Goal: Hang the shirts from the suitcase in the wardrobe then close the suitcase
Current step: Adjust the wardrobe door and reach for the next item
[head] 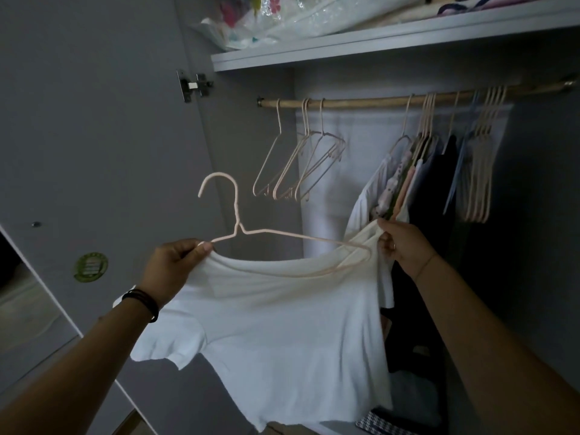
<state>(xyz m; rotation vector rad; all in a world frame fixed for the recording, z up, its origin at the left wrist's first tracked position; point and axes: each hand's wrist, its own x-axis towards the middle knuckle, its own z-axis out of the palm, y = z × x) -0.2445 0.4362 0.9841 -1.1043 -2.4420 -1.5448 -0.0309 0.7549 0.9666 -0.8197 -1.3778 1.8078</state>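
A white T-shirt (282, 334) hangs in front of the open wardrobe, partly threaded on a pale pink wire hanger (235, 215). My left hand (175, 262) pinches the hanger's left arm together with the shirt's collar. My right hand (401, 243) grips the shirt's right shoulder fabric, next to the hanger's right tip. The hanger's hook points up, below the wooden rail (361, 102). The suitcase is out of view.
Three bare hangers (298, 164) hang at the rail's left end. Clothes on hangers (417, 171) and several more bare hangers (480, 171) fill its right part. A shelf (376, 42) above holds plastic bags. The open door (94, 136) stands at left. Folded items (408, 416) lie at the bottom.
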